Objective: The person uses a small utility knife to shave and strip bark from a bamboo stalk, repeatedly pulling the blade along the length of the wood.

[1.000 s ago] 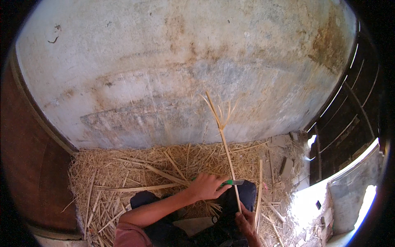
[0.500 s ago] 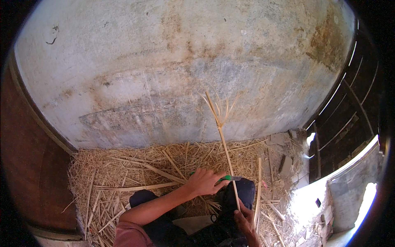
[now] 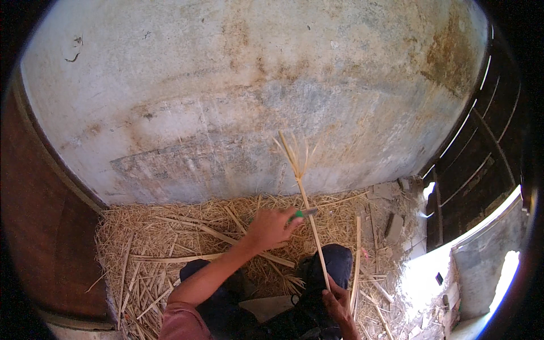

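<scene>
My right hand (image 3: 338,306) is closed around the lower end of a long, thin bamboo strip (image 3: 315,237) beside my right knee. The strip slants up and slightly left, away from me. Near its far end, thin curled shavings (image 3: 301,164) fan out, still attached. My left hand (image 3: 270,229) grips a green-handled knife (image 3: 298,215), most of its handle hidden in the fist. The grey blade lies across the strip, around its middle, below the shavings. Whether the blade touches the strip is hard to make out.
Pale shavings (image 3: 170,218) and several loose bamboo strips (image 3: 212,231) cover the floor ahead and beside my legs. A stained wall (image 3: 238,113) rises beyond. A brown panel (image 3: 51,226) stands at left. A brick-like block (image 3: 394,228) and sunlit rubble lie at right.
My left hand and the knife have moved up the strip, away from my right hand and toward the shavings. The strip's far end has shifted slightly left and down. My right hand stays put.
</scene>
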